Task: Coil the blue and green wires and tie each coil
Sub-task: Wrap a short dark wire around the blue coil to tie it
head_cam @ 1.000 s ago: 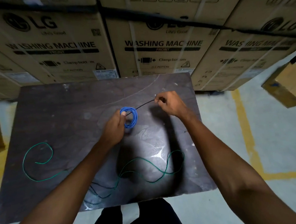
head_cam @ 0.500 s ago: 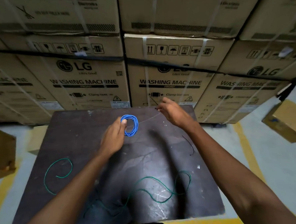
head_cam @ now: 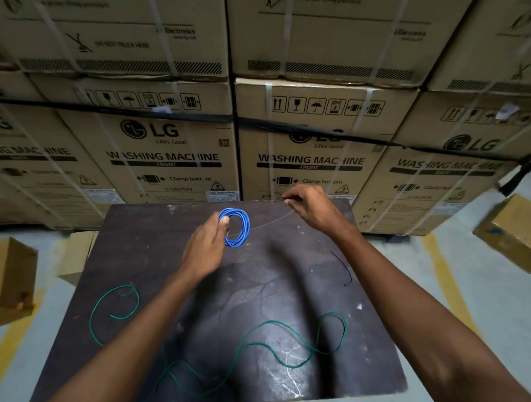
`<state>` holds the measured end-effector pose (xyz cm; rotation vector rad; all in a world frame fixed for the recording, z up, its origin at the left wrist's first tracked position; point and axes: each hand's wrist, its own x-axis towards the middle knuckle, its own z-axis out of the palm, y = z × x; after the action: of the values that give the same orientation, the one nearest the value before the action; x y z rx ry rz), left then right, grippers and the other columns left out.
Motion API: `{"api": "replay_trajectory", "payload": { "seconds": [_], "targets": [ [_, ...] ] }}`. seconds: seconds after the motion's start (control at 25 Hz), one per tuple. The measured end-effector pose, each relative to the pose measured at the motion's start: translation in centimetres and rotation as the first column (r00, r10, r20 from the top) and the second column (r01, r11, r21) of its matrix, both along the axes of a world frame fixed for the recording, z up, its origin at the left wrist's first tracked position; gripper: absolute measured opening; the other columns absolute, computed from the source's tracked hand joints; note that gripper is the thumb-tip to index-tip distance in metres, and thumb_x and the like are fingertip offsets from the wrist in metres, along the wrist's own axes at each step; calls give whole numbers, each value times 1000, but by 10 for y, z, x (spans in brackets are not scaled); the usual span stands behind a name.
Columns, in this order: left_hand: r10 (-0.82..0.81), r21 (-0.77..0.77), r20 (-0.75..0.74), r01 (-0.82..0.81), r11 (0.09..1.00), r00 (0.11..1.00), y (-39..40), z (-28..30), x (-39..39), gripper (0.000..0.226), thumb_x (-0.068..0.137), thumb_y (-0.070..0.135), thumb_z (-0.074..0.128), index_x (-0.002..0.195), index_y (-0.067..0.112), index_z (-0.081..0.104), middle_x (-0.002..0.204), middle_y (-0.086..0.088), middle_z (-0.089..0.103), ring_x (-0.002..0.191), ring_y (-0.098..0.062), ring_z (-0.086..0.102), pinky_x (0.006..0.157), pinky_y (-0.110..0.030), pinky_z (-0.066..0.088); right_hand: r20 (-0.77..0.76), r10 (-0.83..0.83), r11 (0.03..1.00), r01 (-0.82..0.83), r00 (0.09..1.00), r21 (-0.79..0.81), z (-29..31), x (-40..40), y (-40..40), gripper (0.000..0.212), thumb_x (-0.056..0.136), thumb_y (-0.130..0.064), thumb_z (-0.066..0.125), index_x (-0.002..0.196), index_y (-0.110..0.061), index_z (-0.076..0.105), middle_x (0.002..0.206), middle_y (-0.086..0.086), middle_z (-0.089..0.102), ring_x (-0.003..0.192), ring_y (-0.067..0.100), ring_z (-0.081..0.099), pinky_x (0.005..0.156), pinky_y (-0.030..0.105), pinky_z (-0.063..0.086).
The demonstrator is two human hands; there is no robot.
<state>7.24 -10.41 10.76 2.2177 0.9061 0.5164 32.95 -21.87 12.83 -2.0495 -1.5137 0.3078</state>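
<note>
The left hand is pinching the blue coil between thumb and fingers, holding it upright over the far middle of the bench. The coil is sitting just beyond the thumb, its loops bunched into a small oval ring. A thin dark tie is running from the coil toward the right hand, which is raised near the bench's far edge with its fingers closed on the tie's far end. The tie is stretching nearly straight between the two hands.

The green wire is lying loose on the bench, uncoiled. One end is curling into an open hook at the near left, and the rest is snaking in waves across the near side, passing under both forearms. A second short dark tie is lying on the bench beside the right forearm, apart from both wires.

Stacked cartons are standing behind the bench, and a small box is sitting on the floor at right.
</note>
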Motion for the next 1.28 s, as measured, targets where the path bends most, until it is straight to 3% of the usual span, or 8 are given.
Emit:
{"api": "replay_trajectory", "payload": {
  "seconds": [0.2, 0.32, 0.4, 0.6, 0.72, 0.88, 1.08, 1.28],
  "targets": [
    [-55, -6, -3, 55, 998, 998, -3, 10, 1, 37, 105, 47, 28, 84, 23, 47, 74, 7, 55, 73, -19, 56, 73, -43, 45, -124, -165, 975, 181, 978, 130, 12, 1, 4, 21, 99, -11, 65, 116, -13, 76, 109, 2, 78, 97, 4, 68, 86, 10, 51],
    [-98, -28, 16, 98, 995, 995, -4, 15, 2, 39, 105, 48, 28, 82, 22, 47, 74, 7, 55, 74, -15, 55, 73, -42, 44, -256, -275, 923, 329, 927, 200, 15, 10, 6, 18, 98, -14, 67, 113, -14, 76, 108, -4, 77, 93, -4, 67, 88, 15, 55],
    [-132, -43, 40, 134, 990, 990, -6, 18, 3, 39, 105, 48, 29, 81, 23, 47, 73, 8, 54, 71, -9, 52, 71, -39, 42, -336, -322, 884, 408, 885, 227, 12, 12, 8, 17, 98, -14, 67, 112, -15, 76, 106, -4, 77, 94, 0, 70, 86, 23, 59],
    [-198, -75, 91, 205, 976, 976, -13, 28, 5, 38, 108, 42, 31, 81, 22, 47, 73, 9, 49, 69, -7, 45, 69, -34, 39, -470, -404, 782, 563, 784, 268, 5, 7, 15, 16, 97, -12, 67, 109, -16, 77, 97, -1, 78, 76, 10, 72, 66, 27, 61],
    [-215, -93, 116, 226, 970, 970, -14, 31, 7, 36, 110, 37, 31, 81, 21, 47, 75, 8, 50, 70, -7, 45, 70, -34, 39, -532, -419, 741, 615, 736, 268, 3, 5, 20, 14, 96, -11, 68, 107, -15, 77, 95, 0, 78, 64, 10, 69, 60, 30, 61],
    [-240, -109, 145, 257, 960, 960, -18, 30, 11, 35, 109, 38, 31, 81, 24, 46, 78, 1, 54, 71, -9, 45, 71, -39, 41, -637, -414, 692, 680, 650, 244, -2, 4, 27, 13, 95, -11, 70, 101, -21, 75, 94, -1, 78, 69, 16, 74, 63, 42, 64],
    [-241, -120, 164, 262, 958, 956, -22, 30, 17, 35, 108, 38, 30, 80, 24, 45, 77, 5, 52, 70, -8, 45, 71, -33, 38, -756, -346, 648, 724, 556, 236, -2, -8, 31, 14, 96, -2, 66, 108, 0, 72, 93, 7, 77, 66, 7, 70, 55, 21, 58],
    [-222, -151, 187, 252, 956, 957, -22, 26, 22, 33, 107, 37, 30, 79, 27, 45, 77, 6, 53, 69, -7, 45, 69, -29, 36, -869, -275, 649, 746, 412, 148, -10, -26, 34, 11, 96, 2, 64, 106, 2, 71, 87, 7, 77, 54, 8, 63, 51, 21, 55]
  ]
}}
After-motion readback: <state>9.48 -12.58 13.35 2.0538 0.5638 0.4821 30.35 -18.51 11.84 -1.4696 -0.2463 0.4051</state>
